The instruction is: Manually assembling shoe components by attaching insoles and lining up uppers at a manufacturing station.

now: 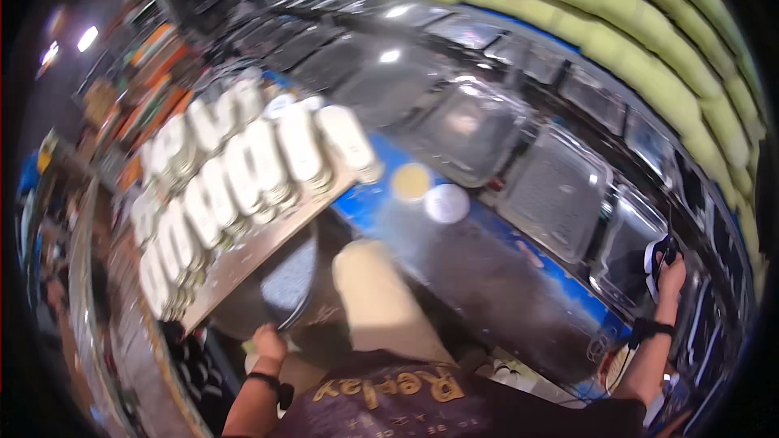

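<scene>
My right hand [671,272], at the far right, is closed around a small black and white object [652,262] whose kind I cannot make out. It is over the near end of a row of dark, shiny trays, beside the rightmost tray [625,255]. My left hand [270,343] is curled shut at the lower left, close to the near edge of a brown board [243,274]. Whether anything is inside its fingers is hidden. Stacks of white, sole-shaped pieces [213,195] stand upright in rows on that board. Both wrists wear dark bands.
A blue-edged table [487,276] bears a yellowish disc [411,183] and a white disc [447,203]. Several glossy trays [471,126] line its far side. Pale green padded rolls [584,0] run above them. A narrow rail [81,276] stands at the left.
</scene>
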{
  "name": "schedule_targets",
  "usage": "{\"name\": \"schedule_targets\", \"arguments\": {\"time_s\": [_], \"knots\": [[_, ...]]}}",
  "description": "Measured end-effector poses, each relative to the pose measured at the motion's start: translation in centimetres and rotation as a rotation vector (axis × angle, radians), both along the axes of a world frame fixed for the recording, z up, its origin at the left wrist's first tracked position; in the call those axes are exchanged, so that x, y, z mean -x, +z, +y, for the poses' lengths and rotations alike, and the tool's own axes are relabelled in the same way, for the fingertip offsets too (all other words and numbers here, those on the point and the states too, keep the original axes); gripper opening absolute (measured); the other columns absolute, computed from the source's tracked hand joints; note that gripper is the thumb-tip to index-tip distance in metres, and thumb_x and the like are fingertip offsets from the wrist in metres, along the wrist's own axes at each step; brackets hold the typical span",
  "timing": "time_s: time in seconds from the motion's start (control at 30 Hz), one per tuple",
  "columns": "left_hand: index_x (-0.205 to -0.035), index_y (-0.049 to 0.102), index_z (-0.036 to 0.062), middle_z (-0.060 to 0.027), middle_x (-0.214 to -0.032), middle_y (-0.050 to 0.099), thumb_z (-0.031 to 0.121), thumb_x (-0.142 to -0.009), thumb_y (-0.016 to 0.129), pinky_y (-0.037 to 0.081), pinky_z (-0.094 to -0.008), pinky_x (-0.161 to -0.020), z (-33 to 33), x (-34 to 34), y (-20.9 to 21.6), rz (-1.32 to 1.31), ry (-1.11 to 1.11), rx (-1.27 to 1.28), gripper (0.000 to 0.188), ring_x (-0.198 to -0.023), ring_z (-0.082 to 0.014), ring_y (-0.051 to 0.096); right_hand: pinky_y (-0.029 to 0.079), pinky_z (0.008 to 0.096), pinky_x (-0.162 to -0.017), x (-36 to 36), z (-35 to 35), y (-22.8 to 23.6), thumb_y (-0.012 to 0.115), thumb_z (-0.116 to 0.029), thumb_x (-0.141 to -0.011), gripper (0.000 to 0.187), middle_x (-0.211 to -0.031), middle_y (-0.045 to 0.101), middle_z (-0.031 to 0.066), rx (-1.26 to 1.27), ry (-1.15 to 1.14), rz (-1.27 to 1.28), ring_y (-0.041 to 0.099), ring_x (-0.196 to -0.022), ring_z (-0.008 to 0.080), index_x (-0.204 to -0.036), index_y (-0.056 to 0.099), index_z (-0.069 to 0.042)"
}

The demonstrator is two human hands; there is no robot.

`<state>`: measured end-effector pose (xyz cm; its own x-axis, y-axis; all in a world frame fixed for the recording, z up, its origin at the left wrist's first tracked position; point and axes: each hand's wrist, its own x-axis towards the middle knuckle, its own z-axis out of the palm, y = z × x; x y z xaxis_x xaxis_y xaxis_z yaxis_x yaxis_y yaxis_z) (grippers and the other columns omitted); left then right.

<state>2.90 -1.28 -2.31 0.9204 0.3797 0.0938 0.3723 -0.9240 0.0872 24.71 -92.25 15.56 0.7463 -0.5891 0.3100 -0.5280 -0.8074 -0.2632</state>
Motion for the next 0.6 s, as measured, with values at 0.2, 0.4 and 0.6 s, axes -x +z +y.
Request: {"name": "schedule_targets", "arguments": {"time_s": [0.2,0.4,0.6], "knots": [[-0.088,0.065,0.0053,-0.0178,-0.089,0.063,0.011,-0.067,0.062,0.045,-0.0477,-0.081,-2.9,-1.0,2.5,0.075,0.079,0.036,0.022,-0.09,-0.036,0.059,0.047,0.0456,-0.077,-2.8,27.2,-0.1,0.071,0.001,-0.058,0.033,-0.087,0.06,0.0214,-0.041,0.881,-0.159,0.057,-0.086,0.0443,-0.09,0.061,-0.001],[-0.095,0.065,0.0045,-0.0165,-0.099,0.062,0.002,-0.073,0.062,0.045,-0.0424,-0.089,-4.1,0.6,5.9,-0.297,0.067,0.427,0.022,-0.098,-0.0364,0.056,0.045,0.0467,-0.068,-4.0,51.1,-2.4,0.076,-0.013,-0.058,0.031,-0.084,0.055,0.0156,-0.083,1.733,-0.143,0.055,-0.079,0.0369,-0.081,0.056,-0.007],[-0.095,0.059,0.0044,-0.01,-0.093,0.063,0.003,-0.083,0.063,0.049,-0.0315,-0.076,-4.3,0.9,7.5,-0.65,0.125,0.765,0.013,-0.088,-0.0205,0.06,0.046,0.0445,-0.071,3.9,70.8,-3.0,0.066,-0.017,-0.078,0.018,-0.084,0.058,0.0147,-0.297,2.005,-0.026,0.057,-0.083,0.0336,-0.084,0.055,-0.005]]}}
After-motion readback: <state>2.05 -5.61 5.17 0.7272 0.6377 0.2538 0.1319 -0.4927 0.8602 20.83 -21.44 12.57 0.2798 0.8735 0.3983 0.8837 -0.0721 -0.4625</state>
